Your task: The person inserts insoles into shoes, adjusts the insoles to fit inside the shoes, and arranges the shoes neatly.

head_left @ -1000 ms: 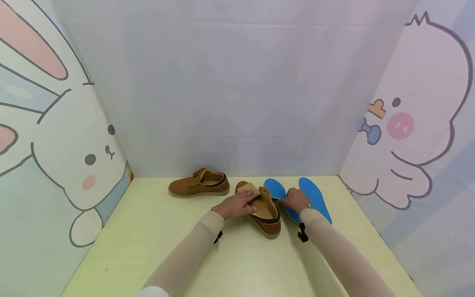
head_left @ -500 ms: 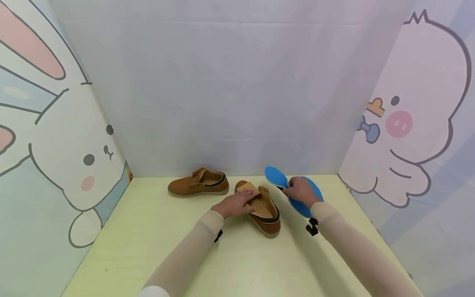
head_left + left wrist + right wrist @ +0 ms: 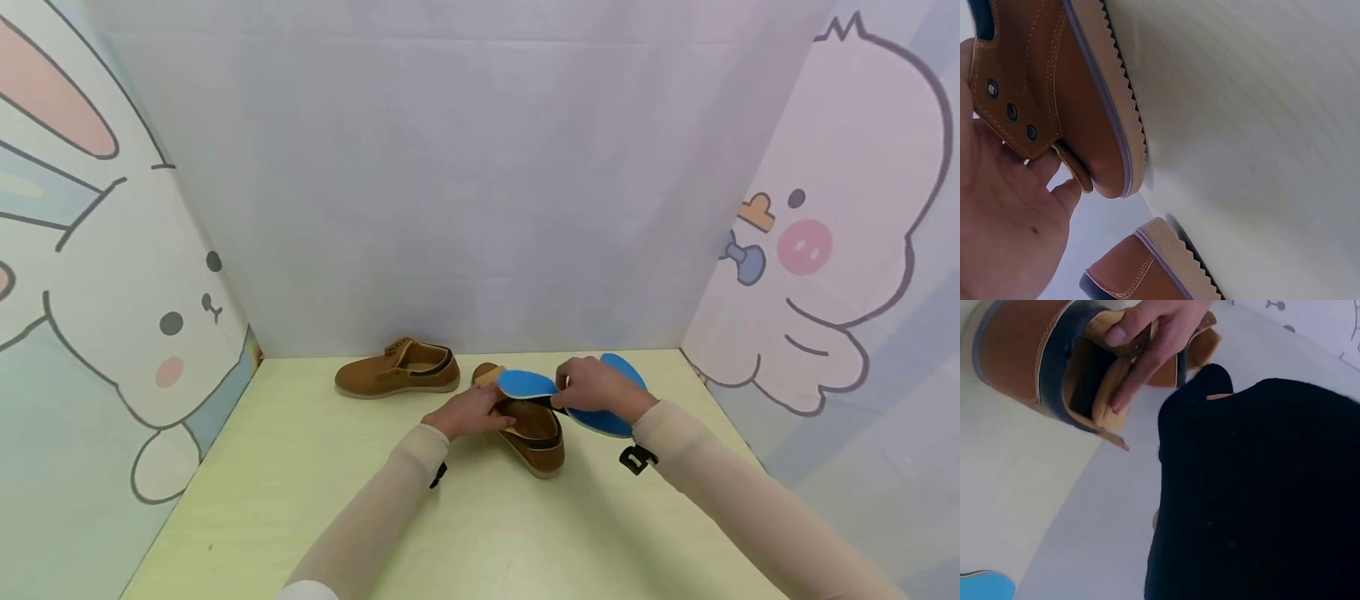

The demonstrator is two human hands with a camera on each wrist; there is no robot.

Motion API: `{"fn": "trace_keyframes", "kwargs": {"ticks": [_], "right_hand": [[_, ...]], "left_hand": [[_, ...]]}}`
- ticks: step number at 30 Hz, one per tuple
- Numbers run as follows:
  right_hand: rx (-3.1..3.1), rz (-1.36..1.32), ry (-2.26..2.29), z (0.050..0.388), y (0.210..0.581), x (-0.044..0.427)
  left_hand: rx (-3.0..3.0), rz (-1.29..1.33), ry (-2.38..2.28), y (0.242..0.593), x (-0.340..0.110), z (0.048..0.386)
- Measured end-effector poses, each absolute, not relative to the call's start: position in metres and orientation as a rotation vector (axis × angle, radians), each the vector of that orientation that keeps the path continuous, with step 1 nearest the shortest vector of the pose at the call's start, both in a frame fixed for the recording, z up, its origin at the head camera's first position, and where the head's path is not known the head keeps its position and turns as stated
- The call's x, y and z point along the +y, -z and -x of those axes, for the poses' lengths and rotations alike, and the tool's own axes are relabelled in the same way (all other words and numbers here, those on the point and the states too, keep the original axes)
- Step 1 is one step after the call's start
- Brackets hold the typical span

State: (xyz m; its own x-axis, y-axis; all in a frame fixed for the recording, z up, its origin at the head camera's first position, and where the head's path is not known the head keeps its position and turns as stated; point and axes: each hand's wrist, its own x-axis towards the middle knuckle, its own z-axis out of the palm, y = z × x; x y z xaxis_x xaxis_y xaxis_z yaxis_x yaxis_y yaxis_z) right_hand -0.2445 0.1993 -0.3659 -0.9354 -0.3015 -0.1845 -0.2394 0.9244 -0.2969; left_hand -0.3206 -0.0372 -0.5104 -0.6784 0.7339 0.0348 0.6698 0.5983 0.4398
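Left hand holds brown shoe; right hand grips insole above.

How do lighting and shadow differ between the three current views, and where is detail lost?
Head view: soft shadow on the table beside the right sleeve; left wrist view: crisp stitching on the shoe at top, tabletop greyer than in the head view; right wrist view: a near-featureless black shape, apparently the held insole's underside.
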Motion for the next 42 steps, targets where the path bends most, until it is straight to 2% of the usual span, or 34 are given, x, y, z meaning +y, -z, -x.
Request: {"fn": "trace_keyframes", "kwargs": {"ticks": [6, 18, 28, 42], "right_hand": [[2.805, 0.4, 0.361, 0.236, 0.372, 0.189], [2.768, 0.323, 0.264, 0.244, 0.389, 0.18], [2.779, 0.379, 0.132, 0.253, 0.394, 0.168], [2.896, 0.346, 0.055, 0.269, 0.424, 0.144]], "left_hand": [[2.669, -1.027, -0.651, 0.507, -0.04, 0.319], [2.604, -1.115, -0.589, 0.509, -0.043, 0.323], [2.581, -1.144, -0.553, 0.504, -0.042, 0.321], [2.575, -1.152, -0.578, 0.507, -0.042, 0.321]]}}
